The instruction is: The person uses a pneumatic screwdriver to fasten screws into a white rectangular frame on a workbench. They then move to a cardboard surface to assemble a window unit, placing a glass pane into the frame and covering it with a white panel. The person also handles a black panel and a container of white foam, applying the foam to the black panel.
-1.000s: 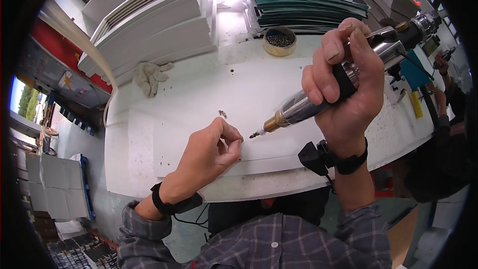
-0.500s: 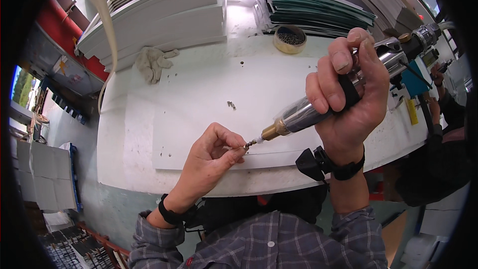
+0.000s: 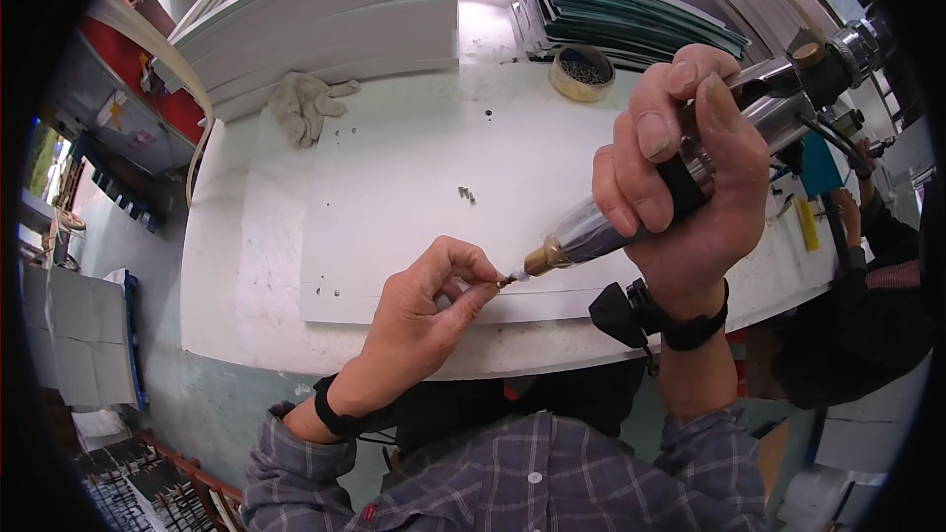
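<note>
head view: the left hand (image 3: pixel 429 307) pinches a small metal fastener (image 3: pixel 506 281) against the tip of the driver (image 3: pixel 593 231) clutched by the right hand (image 3: pixel 719 192), over the white panel (image 3: pixel 394 187), where slack fingertips or a skewed driver could drop it.

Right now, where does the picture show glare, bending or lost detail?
Head view: washed-out brightness between the white stack and the green sheets; head view: the near edge of the table bends, corners go black; head view: the tip of the silver tool by the left hand is too small for detail.
</note>
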### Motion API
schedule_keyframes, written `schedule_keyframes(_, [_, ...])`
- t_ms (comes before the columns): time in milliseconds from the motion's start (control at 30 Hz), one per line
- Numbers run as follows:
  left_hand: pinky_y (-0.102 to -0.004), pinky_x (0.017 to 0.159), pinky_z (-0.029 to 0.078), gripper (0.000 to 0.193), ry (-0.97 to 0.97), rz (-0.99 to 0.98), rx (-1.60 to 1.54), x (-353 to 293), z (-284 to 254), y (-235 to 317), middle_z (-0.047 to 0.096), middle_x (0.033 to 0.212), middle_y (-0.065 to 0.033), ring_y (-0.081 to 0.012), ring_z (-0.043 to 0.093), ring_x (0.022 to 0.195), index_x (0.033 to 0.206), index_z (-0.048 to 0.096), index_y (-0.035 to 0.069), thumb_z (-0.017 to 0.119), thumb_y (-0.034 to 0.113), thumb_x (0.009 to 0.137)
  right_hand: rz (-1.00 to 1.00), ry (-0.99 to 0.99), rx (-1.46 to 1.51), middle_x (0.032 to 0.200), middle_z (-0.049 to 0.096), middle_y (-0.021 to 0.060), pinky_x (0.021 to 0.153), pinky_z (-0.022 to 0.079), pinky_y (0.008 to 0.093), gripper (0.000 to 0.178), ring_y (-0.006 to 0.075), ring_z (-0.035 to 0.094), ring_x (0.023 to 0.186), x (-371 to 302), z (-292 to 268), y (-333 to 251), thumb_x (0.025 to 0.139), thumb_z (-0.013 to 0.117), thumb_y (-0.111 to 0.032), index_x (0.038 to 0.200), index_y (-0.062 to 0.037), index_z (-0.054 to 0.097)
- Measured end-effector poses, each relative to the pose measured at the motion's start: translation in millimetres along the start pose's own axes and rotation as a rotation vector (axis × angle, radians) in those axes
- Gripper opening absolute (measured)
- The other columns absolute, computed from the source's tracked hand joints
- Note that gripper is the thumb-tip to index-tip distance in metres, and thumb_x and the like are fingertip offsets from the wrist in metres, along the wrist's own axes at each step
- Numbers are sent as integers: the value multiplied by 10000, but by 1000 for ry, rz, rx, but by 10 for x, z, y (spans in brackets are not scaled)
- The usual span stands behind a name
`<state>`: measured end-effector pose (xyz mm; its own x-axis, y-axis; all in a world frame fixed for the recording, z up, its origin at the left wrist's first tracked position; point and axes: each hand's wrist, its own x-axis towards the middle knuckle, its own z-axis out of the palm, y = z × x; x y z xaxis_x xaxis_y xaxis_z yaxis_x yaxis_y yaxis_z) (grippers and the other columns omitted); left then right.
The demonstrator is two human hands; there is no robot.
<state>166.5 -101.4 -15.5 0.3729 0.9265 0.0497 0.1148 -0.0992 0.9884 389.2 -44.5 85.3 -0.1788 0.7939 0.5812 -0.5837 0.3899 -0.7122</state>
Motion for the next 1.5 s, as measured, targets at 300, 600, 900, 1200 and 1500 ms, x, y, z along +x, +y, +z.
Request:
schedule_keyframes(300, [-346,738,569,238,12,130,344,-35,-1,30,715,1031,-88,-253,674,964,1115,613,50,660,-72,916,176,21,-266,767,576,116,412,443,282,225,100,452,433,-8,382,107,997,612,-210,1066,-34,489])
schedule_keyframes(600, [-386,816,567,259,-11,201,399,-51,-56,79,712,1035,-127,-292,687,1000,1161,572,32,617,-85,934,134,-50,-348,659,573,77,397,413,255,190,90,499,454,-63,444,244,969,658,-169,969,-37,520])
schedule_keyframes(900, [-418,778,554,253,36,165,564,149,-390,128,682,994,-163,-360,689,880,1198,554,22,621,-27,959,167,-61,-362,675,597,90,401,422,252,186,88,506,453,-98,457,313,966,667,-158,972,-24,539])
schedule_keyframes(1200, [-403,763,548,182,31,222,861,634,-484,180,690,949,-154,-316,692,840,1115,686,41,702,95,941,29,105,-383,787,592,86,386,426,245,257,52,438,402,138,282,47,1035,568,-269,979,-23,521])
schedule_keyframes(1500, [-423,745,544,89,8,287,993,776,-330,133,671,925,-151,-347,672,827,997,645,17,687,71,939,6,198,-145,803,628,89,438,468,265,197,80,508,447,136,-12,78,1001,626,-222,973,-32,582])
